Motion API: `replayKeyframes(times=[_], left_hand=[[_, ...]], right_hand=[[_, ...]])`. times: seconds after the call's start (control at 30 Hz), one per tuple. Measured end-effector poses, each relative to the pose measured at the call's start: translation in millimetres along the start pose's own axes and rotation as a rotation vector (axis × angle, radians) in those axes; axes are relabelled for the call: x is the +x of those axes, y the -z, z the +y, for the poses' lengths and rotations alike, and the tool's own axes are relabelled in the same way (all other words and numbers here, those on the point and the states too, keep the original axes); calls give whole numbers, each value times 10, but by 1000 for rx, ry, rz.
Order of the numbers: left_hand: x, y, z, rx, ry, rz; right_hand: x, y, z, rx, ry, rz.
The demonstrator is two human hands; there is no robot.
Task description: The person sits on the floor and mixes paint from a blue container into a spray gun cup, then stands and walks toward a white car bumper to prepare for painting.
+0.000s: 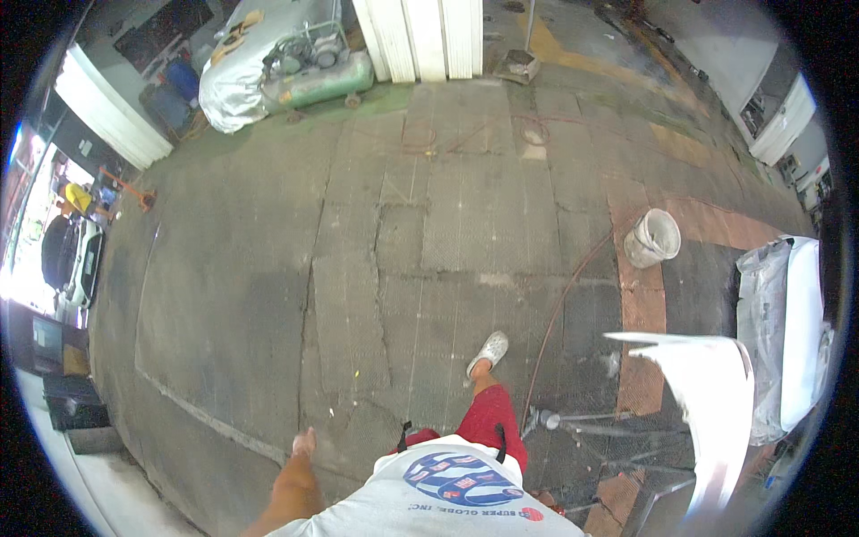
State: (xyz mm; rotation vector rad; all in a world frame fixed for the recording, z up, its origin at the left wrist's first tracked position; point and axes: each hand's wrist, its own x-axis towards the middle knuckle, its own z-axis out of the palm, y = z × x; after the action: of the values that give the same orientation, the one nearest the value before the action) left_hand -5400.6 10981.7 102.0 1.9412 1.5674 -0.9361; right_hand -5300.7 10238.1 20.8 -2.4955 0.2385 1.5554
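Note:
My left hand (305,441) hangs low beside my body over the floor. Nothing shows in it, and its fingers look loose, though they are small and somewhat blurred. Of my right hand, at most a small brownish patch appears by the right edge of my shirt; its fingers are hidden. Right of me, a curved white panel (716,394), like a car fender, stands on a metal stand (617,430). A thin red hose (573,285) runs along the floor toward a grey round part (546,418) near the stand. My foot in a light clog (488,353) is stepping forward.
A dirty white bucket (653,238) stands ahead right. Beyond the panel sits a white part partly wrapped in plastic (765,349). At the back are a green air compressor (320,88), a silver-covered car (234,88) and a white pillar (420,40). An orange jack (130,190) is far left.

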Motion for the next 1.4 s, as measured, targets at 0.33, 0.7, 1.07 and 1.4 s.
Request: replayKeyframes(times=[0.33, 0.7, 1.07, 1.4], left_hand=[[-311, 72, 3932, 253, -701, -254], [170, 1320, 6587, -197, -472, -111], [1525, 2181, 7920, -492, -194, -291], [2877, 3505, 8690, -622, 8, -267]], right_hand=[[2583, 3606, -1485, -150, 409, 381], [2960, 8934, -5151, 147, 805, 856], [3720, 9321, -6393, -306, 385, 180], [4988, 10149, -9485, -421, 580, -68]])
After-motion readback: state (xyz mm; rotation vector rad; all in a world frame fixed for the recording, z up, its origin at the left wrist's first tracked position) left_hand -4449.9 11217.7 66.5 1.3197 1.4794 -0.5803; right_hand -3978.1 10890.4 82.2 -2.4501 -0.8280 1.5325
